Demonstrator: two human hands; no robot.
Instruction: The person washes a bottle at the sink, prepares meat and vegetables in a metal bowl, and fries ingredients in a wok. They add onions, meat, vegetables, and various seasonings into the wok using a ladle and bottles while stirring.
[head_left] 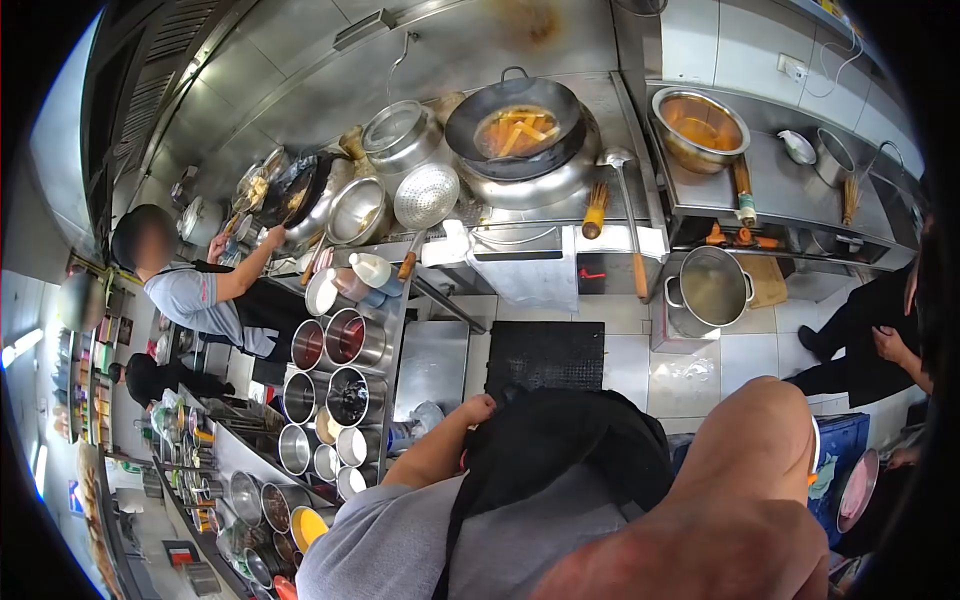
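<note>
My left hand [479,408] is low in front of me, at the side of my black apron [570,450]. Its fingers look curled, and what they hold, if anything, is hidden against the dark cloth. My right arm [745,450] is bent up close to the camera, and its hand is out of view. Ahead on the stove, a black wok [460,125] holds yellow-brown strips in oil. A perforated skimmer [427,195] with a wooden handle lies left of it, and a long-handled ladle [630,215] lies to its right. Neither hand touches these.
Metal pots of sauces [349,335] stand on the left counter beside bottles [372,270]. A stockpot [711,288] stands low at the right, under a counter with a steel basin [700,130]. A co-worker [205,300] works at another wok; another person [870,330] stands right. A black mat [546,357] lies ahead.
</note>
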